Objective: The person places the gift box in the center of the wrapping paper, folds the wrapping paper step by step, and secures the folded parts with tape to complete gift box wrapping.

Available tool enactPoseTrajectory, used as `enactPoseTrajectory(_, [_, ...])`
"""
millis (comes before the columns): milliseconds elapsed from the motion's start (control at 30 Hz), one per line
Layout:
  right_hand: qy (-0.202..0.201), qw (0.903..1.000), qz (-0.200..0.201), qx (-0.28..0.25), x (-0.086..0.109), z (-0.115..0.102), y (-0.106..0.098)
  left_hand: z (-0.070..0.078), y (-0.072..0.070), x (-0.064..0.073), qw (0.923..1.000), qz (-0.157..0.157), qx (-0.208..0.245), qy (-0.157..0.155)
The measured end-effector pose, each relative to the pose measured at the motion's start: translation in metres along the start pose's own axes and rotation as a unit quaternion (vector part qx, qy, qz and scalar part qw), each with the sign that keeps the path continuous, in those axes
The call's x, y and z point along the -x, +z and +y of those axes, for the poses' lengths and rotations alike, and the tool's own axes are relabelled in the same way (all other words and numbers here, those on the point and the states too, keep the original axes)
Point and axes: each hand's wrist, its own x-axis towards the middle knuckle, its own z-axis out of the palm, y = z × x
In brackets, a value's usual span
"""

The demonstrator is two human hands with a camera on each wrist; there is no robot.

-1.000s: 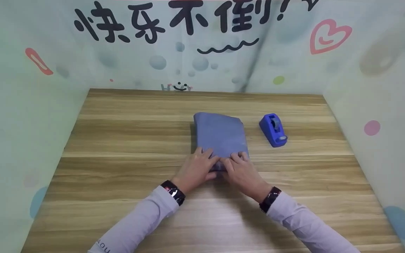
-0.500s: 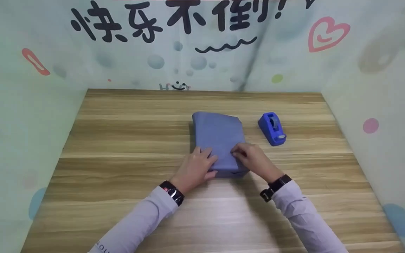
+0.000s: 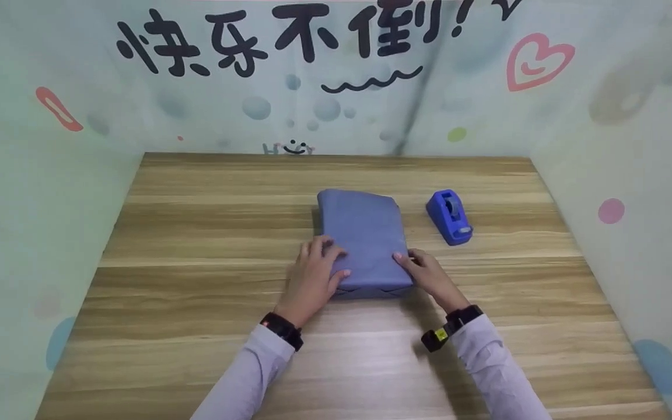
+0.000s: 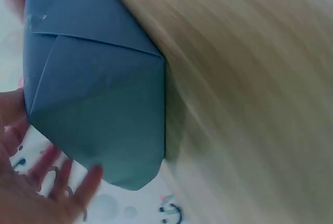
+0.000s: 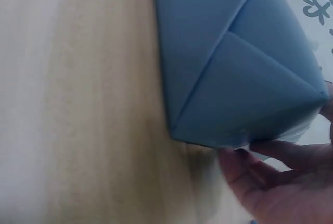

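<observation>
A box-shaped parcel wrapped in blue-grey paper (image 3: 365,233) lies on the wooden table. My left hand (image 3: 310,274) is at its left edge, with loosely spread fingers over the top. In the left wrist view, that hand's thumb meets the parcel's edge and the blurred fingers stand beside its side. My right hand (image 3: 432,277) holds the right edge near the front corner, thumb on top and fingers down the side. Folded paper flaps cross the near end of the parcel (image 5: 250,73), as the right wrist view shows.
A blue tape dispenser (image 3: 450,217) stands to the right of the parcel on the wooden table (image 3: 207,233). Printed cloth walls (image 3: 207,111) enclose the table at the back and both sides.
My right hand has moved from the front edge, over the top, to the parcel's right side. My left hand has shifted slightly left and its fingers have spread, exposing the front end.
</observation>
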Motion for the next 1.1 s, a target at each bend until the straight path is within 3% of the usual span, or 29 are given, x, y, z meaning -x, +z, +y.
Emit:
enactPoseTrajectory(100, [-0.008,0.9997,0.011,-0.021,0.002,0.002,0.001,-0.001,-0.002,-0.003,0.9924,-0.039,0.065,-0.096])
enactPoseTrajectory(167, [-0.014,0.9993,0.013,-0.033,0.006,0.004,0.003,-0.002,-0.003,-0.003,0.9794,-0.072,0.110,-0.153])
enactPoseTrajectory(233, [-0.022,0.9977,0.021,-0.061,0.010,0.007,0.005,-0.005,-0.004,0.000,0.9655,-0.105,0.143,-0.191])
enactPoseTrajectory(333, [-0.047,0.9921,0.026,-0.114,0.020,0.013,0.008,-0.008,-0.005,0.007,0.9454,-0.138,0.201,-0.216])
enactPoseTrajectory(433, [-0.072,0.9823,0.025,-0.171,0.030,0.018,0.010,-0.012,-0.004,0.016,0.9243,-0.157,0.275,-0.213])
enactPoseTrajectory(500, [-0.084,0.9767,0.020,-0.197,0.037,0.021,0.012,-0.014,-0.003,0.021,0.9171,-0.168,0.298,-0.204])
enactPoseTrajectory(567, [-0.092,0.9738,0.014,-0.207,0.043,0.024,0.012,-0.015,-0.002,0.026,0.9181,-0.171,0.303,-0.189])
enactPoseTrajectory(767, [-0.097,0.9727,0.000,-0.211,0.053,0.030,0.013,-0.018,0.002,0.034,0.9355,-0.180,0.243,-0.183])
enactPoseTrajectory(967, [-0.126,0.9625,-0.024,-0.239,0.049,0.030,0.015,-0.025,0.011,0.029,0.9678,-0.104,0.199,-0.114])
enactPoseTrajectory(1033, [-0.130,0.9627,-0.034,-0.235,0.048,0.027,0.015,-0.027,0.010,0.027,0.9718,-0.088,0.195,-0.099])
enactPoseTrajectory(1100, [-0.127,0.9636,-0.041,-0.232,0.047,0.023,0.015,-0.027,0.006,0.024,0.9708,-0.084,0.203,-0.096])
